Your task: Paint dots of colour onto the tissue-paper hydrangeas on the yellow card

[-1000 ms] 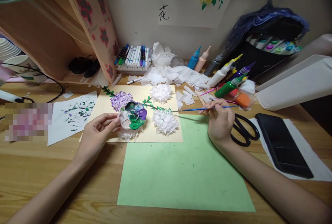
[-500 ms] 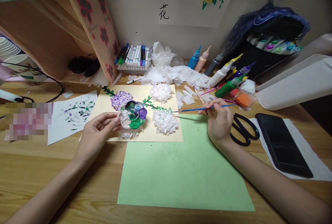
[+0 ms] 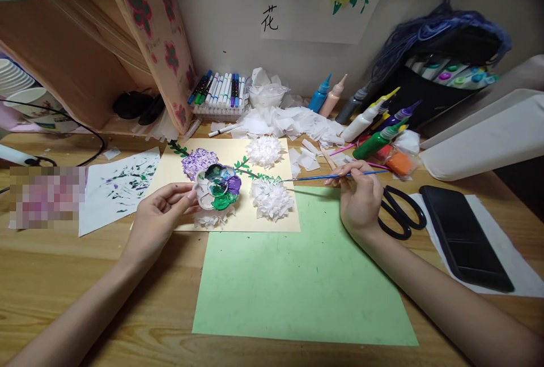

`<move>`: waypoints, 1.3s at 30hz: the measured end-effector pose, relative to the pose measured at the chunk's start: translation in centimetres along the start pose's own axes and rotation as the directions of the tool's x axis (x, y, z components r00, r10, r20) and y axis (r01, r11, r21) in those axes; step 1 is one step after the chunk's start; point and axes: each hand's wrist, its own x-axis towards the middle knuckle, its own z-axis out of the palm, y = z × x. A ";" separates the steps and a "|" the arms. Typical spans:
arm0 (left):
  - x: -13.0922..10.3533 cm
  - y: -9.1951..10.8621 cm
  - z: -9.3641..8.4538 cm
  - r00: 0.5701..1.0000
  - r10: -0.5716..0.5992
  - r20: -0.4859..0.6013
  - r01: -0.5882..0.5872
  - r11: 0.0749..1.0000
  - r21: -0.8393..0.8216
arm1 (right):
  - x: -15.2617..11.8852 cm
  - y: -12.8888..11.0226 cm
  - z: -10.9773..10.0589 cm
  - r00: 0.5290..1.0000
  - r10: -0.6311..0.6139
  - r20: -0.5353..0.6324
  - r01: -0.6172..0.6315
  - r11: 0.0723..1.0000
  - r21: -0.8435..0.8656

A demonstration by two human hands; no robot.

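Note:
Pinched at its rim, a flower-shaped paint palette [image 3: 219, 187] with green, purple and dark paint is in my left hand [image 3: 164, 208]. It is above a cream sheet [image 3: 238, 222] and partly covers a white tissue-paper flower [image 3: 213, 218]. My right hand [image 3: 360, 194] grips a thin blue paintbrush [image 3: 314, 177]; its tip is at the green leaves by the top of another white flower [image 3: 272, 200]. A purple-dabbed flower [image 3: 199, 162] and a third white flower [image 3: 266, 152] are on the same sheet, with painted green stems between them.
Green paper [image 3: 297, 287] lies in front. Black-handled scissors [image 3: 402, 212] and a black phone-like slab [image 3: 465, 237] are at right. Paint bottles [image 3: 378, 140], paper scraps [image 3: 289, 122] and markers [image 3: 221, 89] line the back. A paint-smeared tissue [image 3: 123, 188] lies left.
Almost nothing differs. The view has shifted very slightly; both hands keep their holds, and the brush tip stays near the white flower's top.

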 end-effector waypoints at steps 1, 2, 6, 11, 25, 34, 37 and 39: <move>0.0 0.0 0.0 1.000 0.002 0.000 -0.002 1.000 -0.001 | 0.0 0.0 0.0 1.000 0.000 -0.001 0.000 1.000 -0.003; 0.0 0.0 0.0 1.000 0.004 0.001 -0.004 1.000 -0.004 | 0.0 0.0 0.0 1.000 0.000 -0.003 0.000 1.000 -0.003; 0.0 0.0 -0.1 1.000 0.003 0.004 -0.003 1.000 -0.019 | 0.0 0.1 0.0 1.000 0.006 0.001 -0.006 1.000 0.009; 0.1 -0.1 0.0 1.000 0.006 0.010 -0.005 1.000 -0.029 | 0.1 0.0 0.0 1.000 0.012 -0.012 -0.012 1.000 0.003; 0.0 -0.1 0.0 1.000 0.008 0.003 -0.008 0.999 -0.042 | 0.0 0.0 0.0 1.000 0.011 -0.015 -0.011 1.000 0.000; 0.0 0.1 0.0 1.000 0.014 -0.004 -0.014 1.000 -0.026 | 0.0 -0.1 0.1 1.000 -0.004 -0.016 0.005 0.999 0.049; 0.0 0.1 0.0 1.000 0.019 -0.003 -0.019 0.999 -0.026 | 0.0 -0.2 0.2 0.999 -0.017 -0.049 0.019 0.999 0.045; 0.0 0.1 0.0 1.000 0.020 -0.005 -0.020 0.999 -0.037 | 0.0 -0.2 0.1 0.998 -0.022 -0.066 0.024 0.999 0.035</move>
